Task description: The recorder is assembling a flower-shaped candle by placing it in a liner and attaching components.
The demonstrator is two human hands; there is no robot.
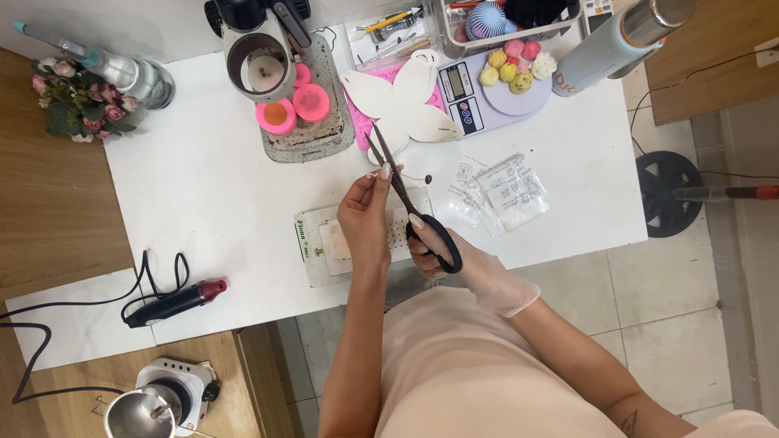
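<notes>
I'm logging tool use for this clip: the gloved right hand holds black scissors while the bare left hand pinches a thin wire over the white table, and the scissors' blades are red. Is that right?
Not quite: the scissors have dark blades, not red. The rest holds in the head view: the gloved right hand grips the black handles, and the bare left hand pinches a thin wire over the white table.

The gloved right hand (pixel 454 259) grips black scissors (pixel 406 199), blades pointing away over the white table (pixel 203 186). The bare left hand (pixel 365 215) pinches something small beside the blades.
</notes>
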